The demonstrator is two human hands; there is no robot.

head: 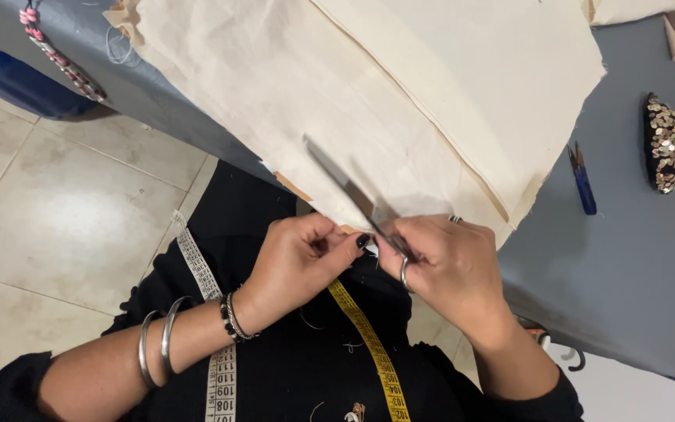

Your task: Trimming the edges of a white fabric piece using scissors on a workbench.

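Note:
My right hand (pixel 451 262) grips a pair of metal scissors (pixel 349 191), whose blades lie across the near edge of a cream fabric (pixel 369 86) spread on a grey table (pixel 626 258). My left hand (pixel 302 258) pinches the fabric's near edge just left of the scissors, its fingertips touching the right hand's. Bangles and a beaded bracelet ring my left wrist. A yellow and white tape measure (pixel 369 340) hangs over my black top.
A small blue thread snipper (pixel 583 184) and a sequinned gold and black piece (pixel 669 144) lie on the table at the right. A pink beaded strip (pixel 60 59) rests at the table's far left corner. Tiled floor (pixel 56 211) shows at the left.

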